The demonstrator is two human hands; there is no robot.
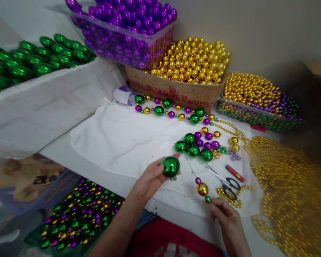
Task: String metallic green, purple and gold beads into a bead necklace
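My left hand (151, 175) is closed around a large shiny green ball (171, 166), with a tiny green bead at its lower edge. Lower right, my right hand (226, 214) pinches a string just below a small green bead (208, 198). Above that bead sit a gold ball (202, 189) and a small purple bead (198, 180). From the purple bead a thin straight wire or needle (191, 167) runs up and left, apart from the green ball. Loose green balls (193, 150) and purple balls (208, 136) lie beyond my hands. Scissors (224, 182) rest right of the string.
On the white cloth (109, 132) lies a finished-looking bead necklace (171, 114). A red lighter-like object (234, 173) is beside the scissors. Gold bead strands (291, 192) heap at right. Behind stand a purple-ball bin (160, 35), a gold-ball carton (176, 91) and a white foam box (42, 110).
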